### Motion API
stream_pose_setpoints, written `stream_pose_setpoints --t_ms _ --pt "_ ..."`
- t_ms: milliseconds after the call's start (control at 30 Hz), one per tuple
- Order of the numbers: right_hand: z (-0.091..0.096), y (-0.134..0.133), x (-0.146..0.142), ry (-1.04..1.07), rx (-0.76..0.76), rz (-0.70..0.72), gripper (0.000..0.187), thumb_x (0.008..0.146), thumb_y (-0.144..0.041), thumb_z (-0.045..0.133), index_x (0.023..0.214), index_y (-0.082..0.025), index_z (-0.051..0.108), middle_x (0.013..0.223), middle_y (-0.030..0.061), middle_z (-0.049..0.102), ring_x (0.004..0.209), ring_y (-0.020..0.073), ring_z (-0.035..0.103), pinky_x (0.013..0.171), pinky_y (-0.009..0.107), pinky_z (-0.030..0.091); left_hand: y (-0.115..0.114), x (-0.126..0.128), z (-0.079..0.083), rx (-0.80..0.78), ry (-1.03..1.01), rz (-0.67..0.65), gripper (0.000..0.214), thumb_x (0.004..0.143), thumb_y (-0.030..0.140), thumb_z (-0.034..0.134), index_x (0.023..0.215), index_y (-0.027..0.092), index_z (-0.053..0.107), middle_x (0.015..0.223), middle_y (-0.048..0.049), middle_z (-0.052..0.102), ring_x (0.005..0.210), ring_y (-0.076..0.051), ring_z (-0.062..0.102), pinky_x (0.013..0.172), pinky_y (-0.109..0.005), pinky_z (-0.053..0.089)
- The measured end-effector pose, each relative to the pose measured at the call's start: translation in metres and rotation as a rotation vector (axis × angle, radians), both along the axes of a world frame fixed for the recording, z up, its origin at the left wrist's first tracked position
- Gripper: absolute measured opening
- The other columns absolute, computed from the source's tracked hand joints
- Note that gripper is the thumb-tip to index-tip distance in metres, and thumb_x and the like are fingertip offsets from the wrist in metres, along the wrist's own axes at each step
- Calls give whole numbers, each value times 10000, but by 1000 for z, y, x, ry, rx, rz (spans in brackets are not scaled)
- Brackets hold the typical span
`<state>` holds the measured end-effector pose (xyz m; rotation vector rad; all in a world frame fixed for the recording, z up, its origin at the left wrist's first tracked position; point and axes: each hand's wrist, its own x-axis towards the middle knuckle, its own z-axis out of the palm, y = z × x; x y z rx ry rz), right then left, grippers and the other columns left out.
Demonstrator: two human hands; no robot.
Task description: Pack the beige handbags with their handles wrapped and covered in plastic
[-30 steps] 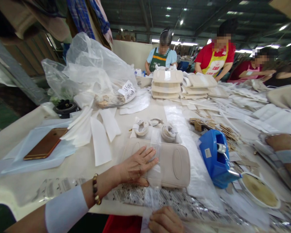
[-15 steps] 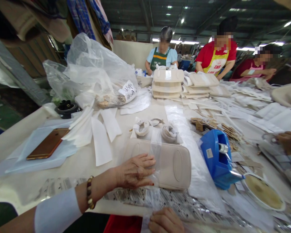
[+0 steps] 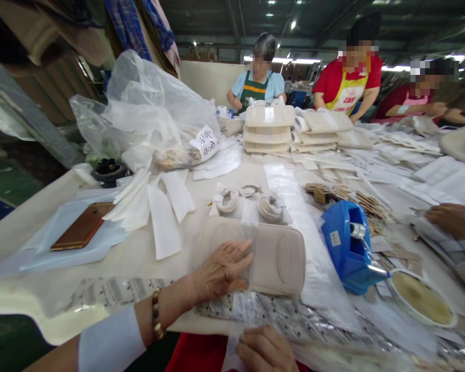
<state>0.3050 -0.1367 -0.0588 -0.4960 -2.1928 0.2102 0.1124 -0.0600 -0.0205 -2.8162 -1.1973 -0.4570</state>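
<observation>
A beige bag (image 3: 269,261) lies flat on the table, its coiled straps (image 3: 270,208) wrapped at the far side. My left hand (image 3: 221,269) rests on the bag with the fingers stretched out. Under its fingertips, a translucent strip (image 3: 245,306) runs across the middle of the bag and down over the table's near edge. My right hand (image 3: 269,349) is closed around the strip's lower end, close to my body. What lies beneath the bag is hidden.
A blue tape dispenser (image 3: 339,243) and a shallow bowl (image 3: 447,318) stand on the right, near another person's hand (image 3: 451,219). Left are white paper strips (image 3: 163,222) and a phone (image 3: 83,227). Stacked bags (image 3: 269,135) and several co-workers are behind.
My left hand has slid slightly right and up along the strip on the bag. My right hand keeps its grip near the edge. The camera view has shifted a little.
</observation>
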Motion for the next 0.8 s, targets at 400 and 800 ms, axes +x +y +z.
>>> stream_pose_setpoints --t_ms 400,800 --pt "-1 -2 -7 77 -5 42 245 909 -107 386 829 -119 618 678 54 663 633 132 598 550 229 481 -3 4 -10 -39 45 38 754 632 412 791 1222 64 477 1371 -251 406 1287 -355 367 1039 -476 352" --pt "7 -16 -14 151 -138 20 262 889 -122 338 810 -188 579 599 43 597 521 172 537 444 311 403 2 8 3 -129 134 72 705 659 408 770 1211 68 495 1377 -240 403 1294 -334 363 1053 -429 335"
